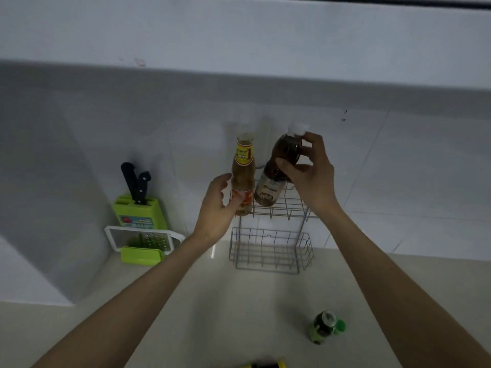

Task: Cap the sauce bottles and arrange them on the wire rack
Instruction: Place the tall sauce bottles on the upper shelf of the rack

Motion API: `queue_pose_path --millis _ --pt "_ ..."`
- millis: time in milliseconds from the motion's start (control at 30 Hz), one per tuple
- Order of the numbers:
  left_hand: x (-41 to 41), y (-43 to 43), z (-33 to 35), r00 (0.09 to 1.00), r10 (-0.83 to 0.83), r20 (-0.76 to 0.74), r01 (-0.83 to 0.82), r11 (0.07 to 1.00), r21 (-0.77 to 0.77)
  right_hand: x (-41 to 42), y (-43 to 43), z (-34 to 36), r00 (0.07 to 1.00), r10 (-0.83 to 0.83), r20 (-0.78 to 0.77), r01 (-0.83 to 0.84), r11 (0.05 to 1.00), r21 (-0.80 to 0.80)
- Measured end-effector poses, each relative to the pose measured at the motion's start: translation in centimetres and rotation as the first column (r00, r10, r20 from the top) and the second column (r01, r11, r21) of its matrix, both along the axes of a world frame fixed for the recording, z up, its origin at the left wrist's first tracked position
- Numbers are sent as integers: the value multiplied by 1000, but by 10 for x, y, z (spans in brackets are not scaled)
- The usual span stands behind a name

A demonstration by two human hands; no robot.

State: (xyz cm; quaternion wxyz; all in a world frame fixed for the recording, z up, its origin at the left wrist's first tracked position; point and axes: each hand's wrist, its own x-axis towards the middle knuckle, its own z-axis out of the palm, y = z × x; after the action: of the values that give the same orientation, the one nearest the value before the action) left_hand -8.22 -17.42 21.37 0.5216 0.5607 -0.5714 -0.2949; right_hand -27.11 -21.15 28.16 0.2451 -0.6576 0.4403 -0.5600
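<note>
Left hand (pixel 221 201) gripped the lower body of the amber sauce bottle (pixel 242 176), upright at the left end of the wire rack (pixel 276 208) top shelf. Right hand (pixel 308 170) clasped the dark sauce bottle (pixel 279 171), tilted beside it, white cap on. Green bottle (pixel 322 328) stood on the counter (pixel 239 301), well apart.

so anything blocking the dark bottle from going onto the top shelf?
Nothing visible. The right hand holds the dark bottle tilted over the top shelf; the light bottle, in the left hand, sits at the left end, leaving wire free.
</note>
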Motion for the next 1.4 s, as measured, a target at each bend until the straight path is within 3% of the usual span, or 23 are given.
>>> queue_pose_path --millis 100,233,433,533,733,800,900,967,1033,1133,1200,1233,1300,1400 --pt "1 -14 8 995 -103 11 101 990 101 0 -16 -6 998 11 -64 -13 1000 -25" --pt "-2 -15 10 984 -166 -57 172 977 127 3 -32 -23 986 89 -140 -90 996 -1" --pt "8 -22 -2 980 -193 -56 199 969 147 3 -44 -42 951 291 -102 -273 949 154" --pt "10 -26 -6 978 -206 -37 210 965 157 2 -45 -50 950 303 -74 -282 935 216" --pt "6 -21 -2 969 -246 2 242 956 164 7 -36 -52 933 311 -181 -245 918 313" --pt "6 -14 -6 974 -220 60 206 961 185 10 -22 -57 956 237 -171 -187 946 264" --pt "8 12 -34 994 -55 97 40 987 154 6 18 -84 993 32 -109 -28 999 40" --pt "13 38 -65 996 -23 84 10 987 160 -6 50 -117 977 112 -182 -97 991 93" --pt "21 67 -101 987 -122 108 91 962 258 -25 77 -160 853 373 -365 -256 909 330" --pt "33 104 -151 901 -404 158 279 818 503 -49 109 -216 477 729 -492 -267 653 708" --pt "39 123 -173 833 -533 149 320 683 657 -55 122 -243 250 809 -532 -195 580 791" --pt "40 130 -180 808 -573 138 323 627 709 -55 127 -254 179 817 -548 -168 574 801" --pt "39 140 -188 755 -641 139 318 544 777 -54 132 -270 114 820 -561 -150 572 806" --pt "33 147 -193 685 -714 145 323 476 818 -52 131 -275 165 822 -545 -142 566 812"
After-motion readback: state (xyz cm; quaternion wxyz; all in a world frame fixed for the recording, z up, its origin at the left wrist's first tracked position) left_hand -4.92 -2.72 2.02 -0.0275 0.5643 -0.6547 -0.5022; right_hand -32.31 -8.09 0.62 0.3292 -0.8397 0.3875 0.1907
